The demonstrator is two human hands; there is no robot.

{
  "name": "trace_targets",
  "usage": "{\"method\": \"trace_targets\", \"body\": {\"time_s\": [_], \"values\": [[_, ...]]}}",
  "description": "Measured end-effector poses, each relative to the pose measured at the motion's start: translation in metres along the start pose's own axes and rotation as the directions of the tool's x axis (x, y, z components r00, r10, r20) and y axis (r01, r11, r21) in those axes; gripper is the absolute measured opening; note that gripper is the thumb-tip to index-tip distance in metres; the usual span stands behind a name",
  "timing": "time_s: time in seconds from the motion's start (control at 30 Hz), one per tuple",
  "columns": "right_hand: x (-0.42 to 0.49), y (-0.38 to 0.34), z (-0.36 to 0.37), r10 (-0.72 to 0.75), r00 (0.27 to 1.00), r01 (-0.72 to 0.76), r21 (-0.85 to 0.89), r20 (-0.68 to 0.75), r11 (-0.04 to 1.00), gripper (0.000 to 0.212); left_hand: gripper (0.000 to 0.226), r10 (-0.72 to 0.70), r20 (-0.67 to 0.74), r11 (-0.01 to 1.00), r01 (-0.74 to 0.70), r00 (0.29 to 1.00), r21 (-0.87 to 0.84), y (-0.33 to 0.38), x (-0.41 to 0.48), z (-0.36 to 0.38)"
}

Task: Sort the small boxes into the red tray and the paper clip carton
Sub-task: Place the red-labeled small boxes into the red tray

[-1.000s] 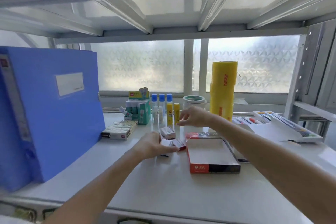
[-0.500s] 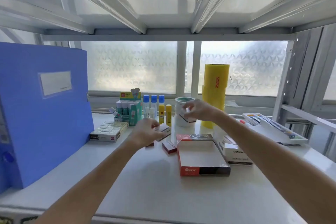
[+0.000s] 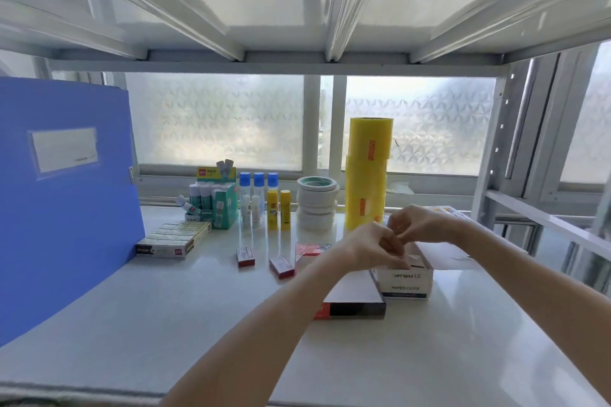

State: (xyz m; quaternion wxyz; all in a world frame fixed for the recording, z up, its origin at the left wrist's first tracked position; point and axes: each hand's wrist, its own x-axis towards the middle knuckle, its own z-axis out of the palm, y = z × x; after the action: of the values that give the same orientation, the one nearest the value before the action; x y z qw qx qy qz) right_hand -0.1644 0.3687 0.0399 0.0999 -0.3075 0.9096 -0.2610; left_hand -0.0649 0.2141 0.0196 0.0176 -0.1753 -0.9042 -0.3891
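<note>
Both hands meet over the paper clip carton (image 3: 406,281), left hand (image 3: 373,246) touching right hand (image 3: 417,225). Their fingers are bunched together; what they hold I cannot tell. Two small boxes (image 3: 245,256) lie left of the red tray (image 3: 350,307).

Both hands, left (image 3: 370,246) and right (image 3: 418,225), meet with fingertips touching, forearms extended.
</note>
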Motion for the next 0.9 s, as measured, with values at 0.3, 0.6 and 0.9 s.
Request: {"method": "trace_targets", "body": {"time_s": [0.3, 0.6, 0.9], "values": [[0.008, -0.086, 0.039, -0.271, 0.951, 0.272, -0.015, -0.149, 0.962, 0.018, 0.053, -0.437, -0.177, 0.844, 0.47, 0.882, 0.259, -0.092, -0.084, -0.112], [0.06, -0.148, 0.127, -0.164, 0.963, 0.214, -0.236, 0.214, 0.948, 0.057, 0.051, -0.352, -0.295, 0.858, 0.433, 0.888, 0.277, -0.138, -0.118, -0.113], [0.036, -0.137, 0.086, -0.14, 0.989, 0.145, 0.168, -0.045, 0.975, 0.042, 0.041, -0.317, -0.23, 0.948, 0.312, 0.92, -0.059, -0.097, -0.106, -0.112]]}}
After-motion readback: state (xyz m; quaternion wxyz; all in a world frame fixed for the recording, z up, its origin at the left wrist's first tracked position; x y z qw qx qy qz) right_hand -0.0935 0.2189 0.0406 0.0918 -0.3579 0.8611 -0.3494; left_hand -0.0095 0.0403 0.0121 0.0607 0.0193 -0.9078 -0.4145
